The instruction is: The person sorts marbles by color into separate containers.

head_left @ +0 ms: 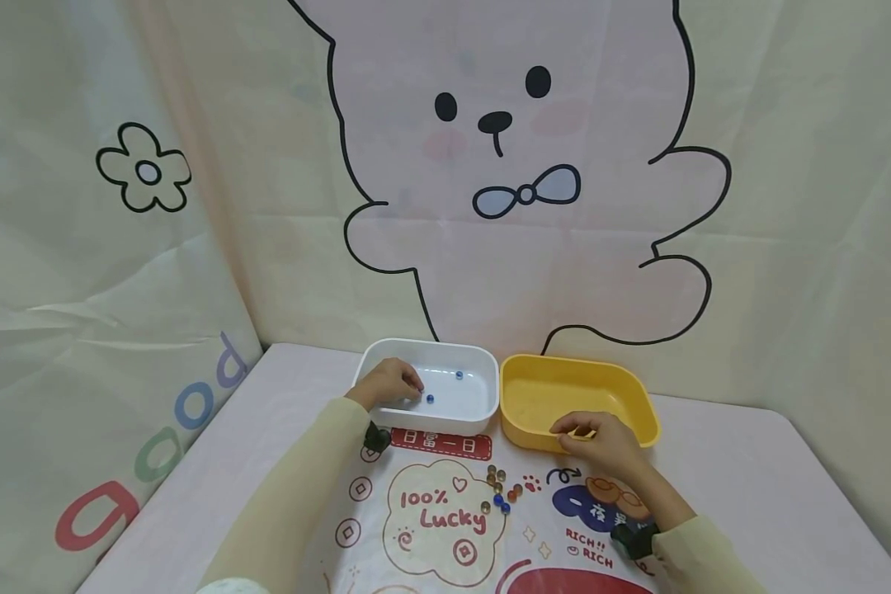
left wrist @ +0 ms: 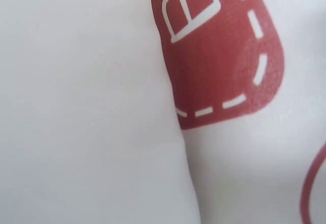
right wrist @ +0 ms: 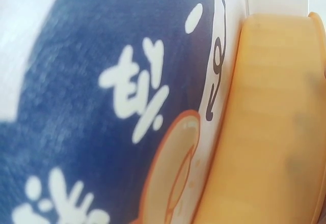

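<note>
In the head view my left hand (head_left: 392,383) reaches over the left wall of a white tray (head_left: 438,422), fingers bent downward. A speck of blue, seemingly a small marble (head_left: 421,389), shows at its fingertips. Two more blue marbles lie on the tray floor, one marble (head_left: 430,398) close to the hand, the other (head_left: 459,374) farther back. My right hand (head_left: 601,439) hangs over the front rim of a yellow tray (head_left: 535,429), fingers curved and thumb beneath. Whether it pinches anything cannot be made out. Neither wrist view shows a hand.
On the printed tablecloth (head_left: 445,569), in front of the trays, sits a loose cluster of amber, orange-brown and blue marbles (head_left: 498,500). The trays stand side by side near the back edge, before a hanging cloth (head_left: 520,280). A dark wrist device (head_left: 634,540) is at the right sleeve.
</note>
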The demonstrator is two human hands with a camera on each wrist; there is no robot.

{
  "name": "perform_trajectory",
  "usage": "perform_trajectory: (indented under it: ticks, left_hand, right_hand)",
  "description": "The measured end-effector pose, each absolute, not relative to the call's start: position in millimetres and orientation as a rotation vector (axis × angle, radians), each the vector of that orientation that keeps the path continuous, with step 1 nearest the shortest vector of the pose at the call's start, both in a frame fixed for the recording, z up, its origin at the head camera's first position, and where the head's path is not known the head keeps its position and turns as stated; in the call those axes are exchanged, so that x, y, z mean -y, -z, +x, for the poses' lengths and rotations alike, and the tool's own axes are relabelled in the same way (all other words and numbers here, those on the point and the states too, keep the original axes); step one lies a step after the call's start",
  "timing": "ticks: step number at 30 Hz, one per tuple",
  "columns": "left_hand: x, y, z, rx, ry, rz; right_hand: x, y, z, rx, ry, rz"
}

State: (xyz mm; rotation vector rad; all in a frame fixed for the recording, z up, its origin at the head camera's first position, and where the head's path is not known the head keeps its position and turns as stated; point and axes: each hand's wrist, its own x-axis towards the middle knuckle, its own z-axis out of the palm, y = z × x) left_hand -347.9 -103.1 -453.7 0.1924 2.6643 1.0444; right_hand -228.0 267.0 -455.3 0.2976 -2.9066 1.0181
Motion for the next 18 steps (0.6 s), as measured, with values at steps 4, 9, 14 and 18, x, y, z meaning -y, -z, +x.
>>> perform_trajectory:
  ticks: [4, 9, 14, 18]
  left_hand:
    - [103, 455, -348, -2.657, -1.063, 0.192]
    - [106, 453, -348, -2.67, -1.041, 0.212]
    - [111, 445, -349, -2.704, -0.983, 0.245]
    - [114, 441, -350, -2.727, -0.959, 0.309]
  right_hand:
    - [-267, 455, -228, 2.903, -1.021, 0.298]
    - [-266, 455, -228, 2.898, -1.029, 0.304]
    - [-265, 453, -227, 2.904, -1.028, 0.302]
    - [-266, 452, -226, 2.906, -1.025, 0.3]
